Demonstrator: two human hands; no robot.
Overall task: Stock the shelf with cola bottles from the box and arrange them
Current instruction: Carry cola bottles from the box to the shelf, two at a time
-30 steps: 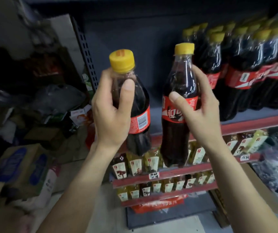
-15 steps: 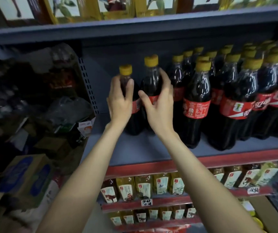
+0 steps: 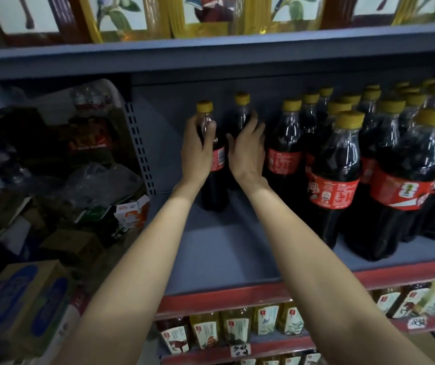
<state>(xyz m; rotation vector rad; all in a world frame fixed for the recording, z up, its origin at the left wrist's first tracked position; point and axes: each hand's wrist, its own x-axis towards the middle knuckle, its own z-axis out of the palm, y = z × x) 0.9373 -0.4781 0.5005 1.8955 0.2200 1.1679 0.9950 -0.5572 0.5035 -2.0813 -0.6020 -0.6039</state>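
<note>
Two cola bottles with yellow caps and red labels stand at the back left of the grey shelf. My left hand is wrapped around the left bottle. My right hand holds the right bottle, which is mostly hidden behind the hand. Several more cola bottles fill the shelf to the right in rows. The box is not clearly in view.
A shelf above carries large yellow oil bottles. Below, small yellow bottles line red-edged shelves. To the left lie cardboard boxes, plastic bags and clutter. The front left of the cola shelf is bare.
Both hands have carried the two bottles from in front of me up onto the shelf and pushed them further toward the back wall. The view has tilted upward.
</note>
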